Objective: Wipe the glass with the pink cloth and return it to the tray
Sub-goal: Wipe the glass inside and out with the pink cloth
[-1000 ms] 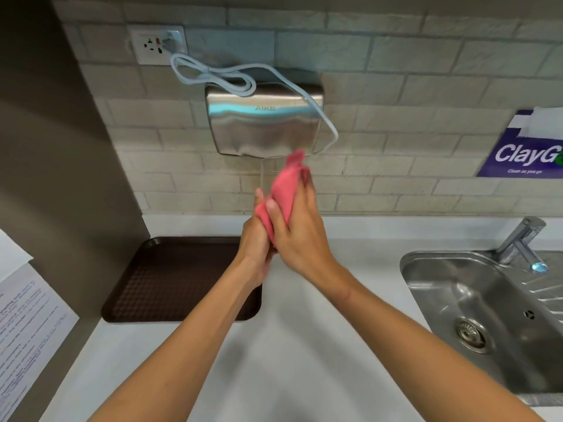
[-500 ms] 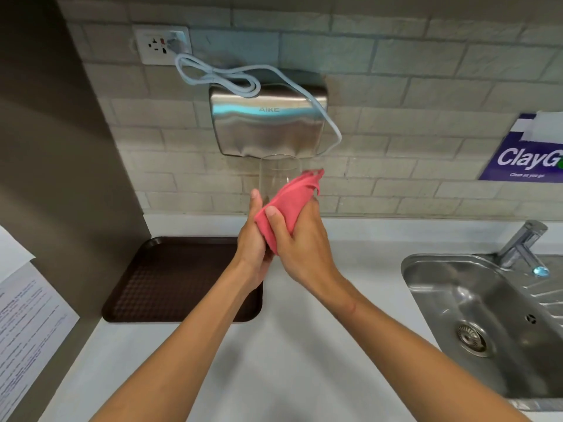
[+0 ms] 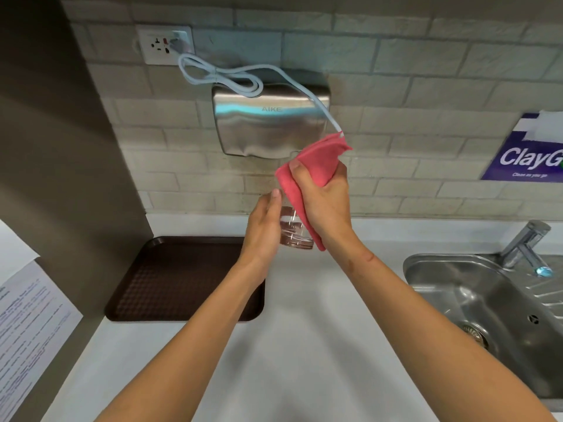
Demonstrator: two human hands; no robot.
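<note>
I hold a clear drinking glass in the air above the white counter, its thick base showing between my hands. My left hand grips the glass from the left side. My right hand is closed on the pink cloth, pressing it against the right side and upper part of the glass. The cloth covers most of the glass and its upper corner sticks up toward the wall. The dark brown tray lies on the counter to the lower left of my hands, with nothing on it.
A steel hand dryer hangs on the brick wall just behind the cloth, its white cord running to a socket. A steel sink with a tap sits at the right. Papers hang on the left cabinet side.
My right hand has slid the cloth up and to the right over the glass. The lower part of the glass now shows between my hands.
</note>
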